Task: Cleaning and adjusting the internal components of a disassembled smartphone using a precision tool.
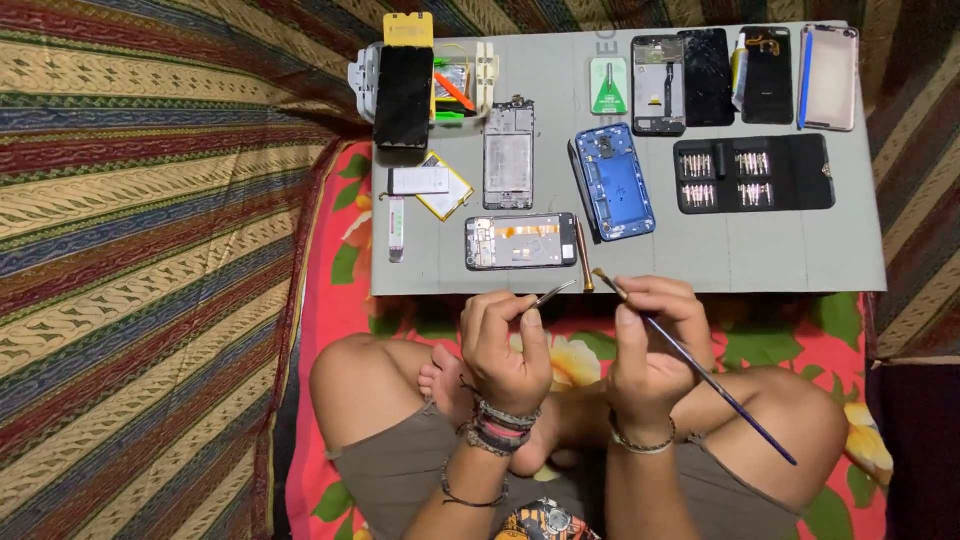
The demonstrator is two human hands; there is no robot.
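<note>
1. Left hand [503, 345]: fingers curled, pinching metal tweezers [553, 293], tips pointing right, just off the near edge of the grey mat [700, 260].
2. Right hand [650, 345]: closed around a thin paintbrush [700, 370], bristles up-left near the tweezers' tips, handle slanting down-right over the knee.
3. On the mat just beyond both hands: opened phone frame [520, 241], copper-coloured rod [583, 255] beside it, blue back cover [615, 181], black bit case [752, 173].

A small green packet [608, 86] lies at the grey worktop's [700, 265] far edge. Right of it rests a cracked black phone screen [707, 77]; another dark screen [404, 97] leans at far left.
</note>
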